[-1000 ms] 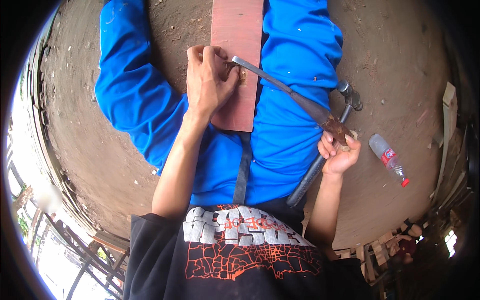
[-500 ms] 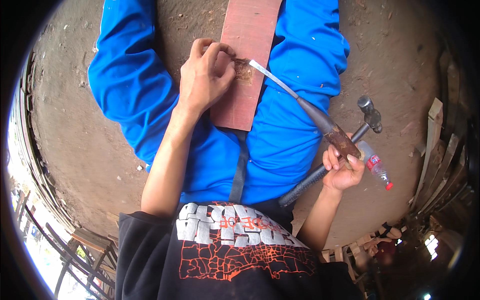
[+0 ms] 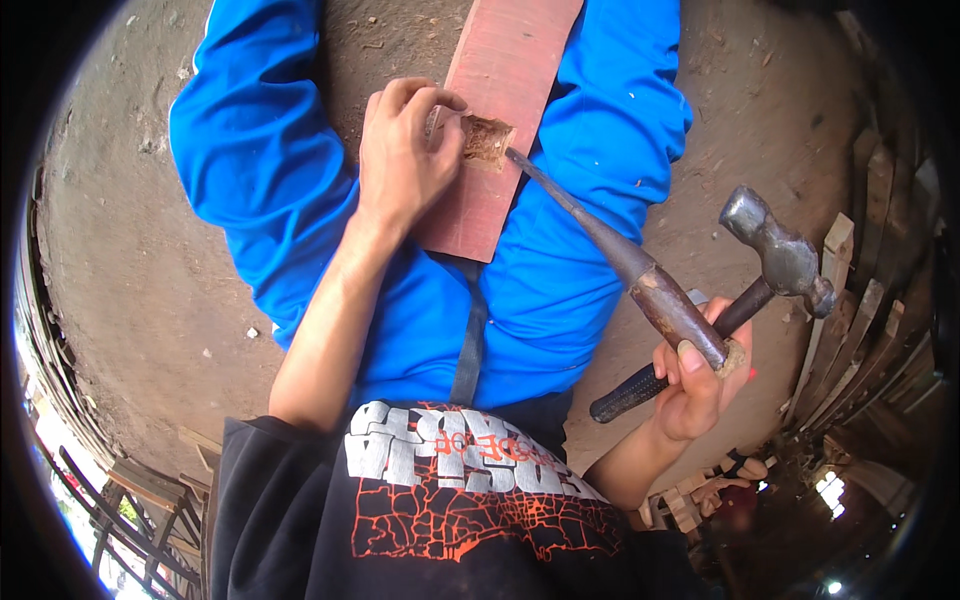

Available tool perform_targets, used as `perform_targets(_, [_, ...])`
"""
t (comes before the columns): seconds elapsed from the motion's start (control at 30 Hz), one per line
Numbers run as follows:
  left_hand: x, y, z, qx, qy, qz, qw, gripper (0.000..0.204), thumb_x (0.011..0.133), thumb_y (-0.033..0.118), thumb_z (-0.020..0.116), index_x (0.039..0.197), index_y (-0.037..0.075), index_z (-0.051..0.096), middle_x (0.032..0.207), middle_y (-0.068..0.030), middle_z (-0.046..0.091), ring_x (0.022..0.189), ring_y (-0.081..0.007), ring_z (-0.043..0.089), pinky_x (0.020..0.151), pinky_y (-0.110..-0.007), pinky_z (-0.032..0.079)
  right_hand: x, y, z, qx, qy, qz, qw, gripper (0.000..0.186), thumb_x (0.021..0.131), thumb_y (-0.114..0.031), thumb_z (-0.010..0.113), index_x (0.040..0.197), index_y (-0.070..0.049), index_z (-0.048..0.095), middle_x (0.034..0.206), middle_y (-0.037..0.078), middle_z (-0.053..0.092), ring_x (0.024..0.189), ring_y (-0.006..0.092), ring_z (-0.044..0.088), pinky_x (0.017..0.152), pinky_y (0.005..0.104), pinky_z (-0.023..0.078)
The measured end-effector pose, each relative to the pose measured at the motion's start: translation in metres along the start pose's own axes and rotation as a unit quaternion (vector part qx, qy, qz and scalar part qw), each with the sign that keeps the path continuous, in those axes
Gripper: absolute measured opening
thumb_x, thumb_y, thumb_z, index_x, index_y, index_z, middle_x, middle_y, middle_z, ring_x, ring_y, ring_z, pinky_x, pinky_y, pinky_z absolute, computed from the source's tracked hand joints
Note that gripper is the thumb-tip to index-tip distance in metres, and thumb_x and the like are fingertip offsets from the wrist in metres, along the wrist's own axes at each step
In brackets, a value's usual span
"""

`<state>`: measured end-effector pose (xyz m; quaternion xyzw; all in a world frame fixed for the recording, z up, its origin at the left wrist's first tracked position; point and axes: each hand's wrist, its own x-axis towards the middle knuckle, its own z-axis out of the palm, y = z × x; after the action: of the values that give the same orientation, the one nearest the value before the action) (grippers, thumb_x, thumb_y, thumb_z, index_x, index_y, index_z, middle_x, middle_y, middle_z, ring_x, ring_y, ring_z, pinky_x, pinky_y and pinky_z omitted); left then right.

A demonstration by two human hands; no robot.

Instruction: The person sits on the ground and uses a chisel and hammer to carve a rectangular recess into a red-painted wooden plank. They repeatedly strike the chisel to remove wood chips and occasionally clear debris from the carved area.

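Observation:
A reddish wooden board [image 3: 465, 220] lies between my blue-trousered legs, with a rough rectangular mortise [image 3: 487, 140] cut into its face. At the board's left side my left hand [image 3: 405, 150] has its fingers curled, thumb and forefinger beside the mortise. Whatever they may pinch is hidden. My right hand [image 3: 695, 395], low on the right, is closed round a wood chisel [image 3: 650, 280] and a ball-peen hammer [image 3: 775, 255] together. The chisel points up and left, its tip by the mortise's right edge. The hammer crosses behind the chisel handle, head at upper right.
Bare dirt floor [image 3: 130, 270] surrounds my legs, with small chips scattered on it. Wooden planks [image 3: 835, 290] stand along the right side. More timber [image 3: 150, 485] is at the lower left. Part of another person [image 3: 745, 470] shows at the lower right.
The chisel has turned in my right hand, and its tip has dropped slightly. The hammer head has come closer and swung right. The mortise shows more fully; my left hand has barely moved.

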<state>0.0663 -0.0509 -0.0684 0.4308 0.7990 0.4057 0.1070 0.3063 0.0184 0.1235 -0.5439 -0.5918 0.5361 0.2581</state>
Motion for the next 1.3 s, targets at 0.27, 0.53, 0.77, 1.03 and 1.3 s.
perform_targets(0.27, [-0.041, 0.102, 0.006, -0.236, -0.029, 0.049, 0.970, 0.053, 0.065, 0.012, 0.074, 0.116, 0.007, 0.061, 0.115, -0.0121, 0.062, 0.111, -0.0314, 0.058, 0.098, -0.046, 0.043, -0.010, -0.045, 0.039, -0.093, -0.007, 0.033, 0.995, 0.051, 0.075, -0.024, 0.073, 0.108, 0.005, 0.047, 0.088, 0.011, 0.053, 0.079, 0.0130, 0.050, 0.071, 0.0270, 0.042])
perform_targets(0.53, [-0.041, 0.109, 0.010, -0.341, 0.033, -0.024, 0.939, 0.028, 0.061, 0.013, 0.078, 0.077, 0.008, 0.055, 0.074, -0.0089, 0.051, 0.076, -0.0296, 0.056, 0.084, -0.044, 0.043, -0.006, -0.057, 0.053, -0.217, -0.105, 0.001, 0.970, 0.058, 0.071, -0.028, 0.076, 0.108, 0.006, 0.048, 0.090, 0.011, 0.058, 0.080, 0.0146, 0.054, 0.071, 0.0272, 0.044])
perform_targets(0.77, [-0.035, 0.100, 0.011, -0.364, 0.066, -0.048, 0.928, 0.030, 0.068, 0.019, 0.080, 0.066, 0.009, 0.052, 0.062, -0.0060, 0.049, 0.062, -0.0271, 0.049, 0.067, -0.039, 0.036, -0.006, -0.062, 0.073, -0.263, -0.169, -0.005, 0.950, 0.059, 0.071, -0.026, 0.077, 0.110, 0.005, 0.046, 0.089, 0.004, 0.046, 0.078, 0.0102, 0.043, 0.068, 0.0235, 0.036])
perform_targets(1.03, [-0.021, 0.091, 0.008, -0.341, 0.021, 0.027, 0.939, 0.029, 0.070, 0.023, 0.079, 0.063, 0.009, 0.055, 0.060, -0.0047, 0.052, 0.059, -0.0256, 0.053, 0.060, -0.038, 0.038, -0.001, -0.054, 0.067, -0.219, -0.141, -0.034, 0.965, 0.048, 0.067, -0.019, 0.077, 0.101, 0.002, 0.049, 0.079, 0.006, 0.058, 0.069, 0.0121, 0.054, 0.064, 0.0262, 0.043])
perform_targets(1.3, [-0.007, 0.079, 0.020, -0.314, -0.037, 0.109, 0.943, 0.031, 0.078, 0.026, 0.073, 0.060, 0.011, 0.053, 0.060, -0.0060, 0.052, 0.059, -0.0252, 0.053, 0.059, -0.039, 0.038, 0.013, -0.034, 0.048, -0.195, -0.194, -0.079, 0.958, 0.047, 0.070, -0.018, 0.071, 0.104, 0.002, 0.047, 0.085, 0.005, 0.050, 0.073, 0.0101, 0.046, 0.068, 0.0240, 0.038])
